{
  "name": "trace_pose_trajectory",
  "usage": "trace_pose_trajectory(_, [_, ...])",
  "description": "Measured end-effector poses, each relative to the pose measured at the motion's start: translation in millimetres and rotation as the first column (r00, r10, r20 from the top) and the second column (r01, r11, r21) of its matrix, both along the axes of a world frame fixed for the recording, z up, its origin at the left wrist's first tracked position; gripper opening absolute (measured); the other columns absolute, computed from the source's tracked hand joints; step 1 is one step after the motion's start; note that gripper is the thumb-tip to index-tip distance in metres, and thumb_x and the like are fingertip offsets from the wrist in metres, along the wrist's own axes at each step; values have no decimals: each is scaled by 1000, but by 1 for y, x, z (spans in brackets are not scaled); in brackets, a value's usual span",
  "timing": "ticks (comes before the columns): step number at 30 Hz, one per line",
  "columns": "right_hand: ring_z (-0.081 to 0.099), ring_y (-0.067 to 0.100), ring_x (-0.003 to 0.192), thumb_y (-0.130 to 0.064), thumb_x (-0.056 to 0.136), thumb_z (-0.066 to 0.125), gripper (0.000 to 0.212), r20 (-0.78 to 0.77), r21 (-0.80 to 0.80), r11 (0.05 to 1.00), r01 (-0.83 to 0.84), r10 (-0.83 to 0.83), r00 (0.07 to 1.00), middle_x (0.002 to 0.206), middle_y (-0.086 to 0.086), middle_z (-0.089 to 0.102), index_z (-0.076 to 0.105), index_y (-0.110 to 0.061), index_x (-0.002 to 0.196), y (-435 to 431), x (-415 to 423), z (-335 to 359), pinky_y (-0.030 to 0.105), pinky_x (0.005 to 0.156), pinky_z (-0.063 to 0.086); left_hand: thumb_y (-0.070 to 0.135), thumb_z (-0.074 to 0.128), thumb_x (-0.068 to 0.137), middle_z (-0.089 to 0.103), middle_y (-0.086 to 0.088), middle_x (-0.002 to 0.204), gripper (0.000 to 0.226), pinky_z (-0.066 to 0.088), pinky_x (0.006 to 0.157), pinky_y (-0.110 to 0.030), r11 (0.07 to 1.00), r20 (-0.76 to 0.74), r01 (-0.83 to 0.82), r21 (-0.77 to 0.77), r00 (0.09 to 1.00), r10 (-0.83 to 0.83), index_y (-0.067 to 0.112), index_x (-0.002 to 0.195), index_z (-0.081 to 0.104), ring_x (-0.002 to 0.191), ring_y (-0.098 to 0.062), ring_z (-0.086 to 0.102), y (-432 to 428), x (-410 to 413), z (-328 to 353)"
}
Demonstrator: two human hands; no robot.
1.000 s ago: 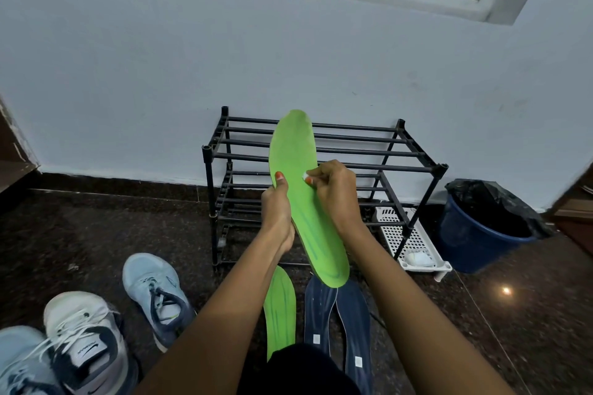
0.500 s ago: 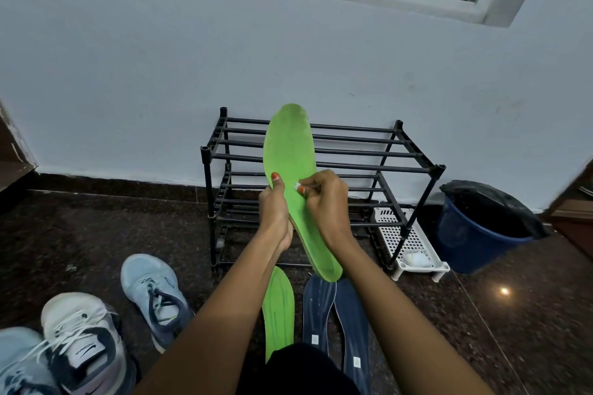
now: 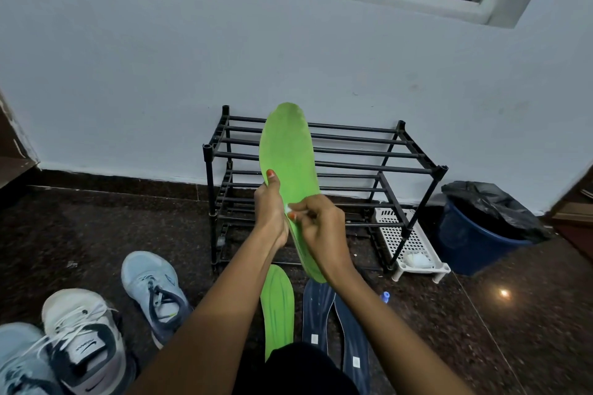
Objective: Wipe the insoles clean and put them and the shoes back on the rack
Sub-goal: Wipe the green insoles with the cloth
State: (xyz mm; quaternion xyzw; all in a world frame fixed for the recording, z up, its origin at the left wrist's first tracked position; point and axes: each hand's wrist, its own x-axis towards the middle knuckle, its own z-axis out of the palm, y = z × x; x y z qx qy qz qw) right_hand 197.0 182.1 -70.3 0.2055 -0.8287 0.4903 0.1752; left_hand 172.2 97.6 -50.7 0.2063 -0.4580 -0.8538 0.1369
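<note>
Pinching a small white wad in the right grip, fingers curled, and pressing it against the green insole near mid-length. Clamping that insole upright in the left grip, thumb on its face, before the rack. Leaving the other insoles and shoes on the floor. Judging: wiping underway; next calling for sweeping heelward while bracing against flex.

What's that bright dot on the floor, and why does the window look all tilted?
Head view: the dot is glare from a light on the polished floor; the window frame slants because the wide-angle lens bends edges; the green insole looks sharp.
</note>
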Motion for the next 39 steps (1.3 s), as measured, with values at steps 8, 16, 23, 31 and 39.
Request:
trace_pose_trajectory(8, [52,-7,66,11,78,61,12,24,-9,999,-36,37,999,77,3,60,69,2,79,4,0,8,3,64,38,30,33,101,64,-8,91,34,51,81,-39,999,-25,41,27,999,-41,5,102,56,84,-27,62,2,2,2])
trace_pose_trajectory(16, [50,6,70,12,80,57,13,-17,69,997,-16,18,1000,84,12,61,67,4,83,-9,-18,24,-1,64,36,29,34,101,64,-12,92,34,49,65,-25,993,-43,90,82,995,-87,4,99,57,78,-19,62,5,2,-6])
trace_pose_trajectory(23, [52,1,69,10,79,59,16,-2,63,997,-41,41,999,80,6,63,70,-1,84,-4,7,9,3,64,38,35,34,100,64,-10,97,36,52,77,-37,997,-11,37,65,999,-36,8,98,58,84,-26,63,-5,1,0])
trace_pose_trajectory(31, [53,7,71,17,80,52,20,-7,36,994,106,-106,994,88,16,61,67,5,87,-11,-10,16,0,62,37,28,32,102,64,-11,96,33,52,79,-34,989,-75,63,132,996,-53,8,94,57,87,-26,62,4,2,-4])
trace_pose_trajectory(39, [48,-4,67,15,82,52,18,74,26,997,73,-74,995,90,17,62,67,8,90,-13,-14,22,-1,57,36,26,31,102,63,-7,86,32,53,67,-28,995,-56,14,100,998,-9,7,95,56,75,-20,61,1,2,-3])
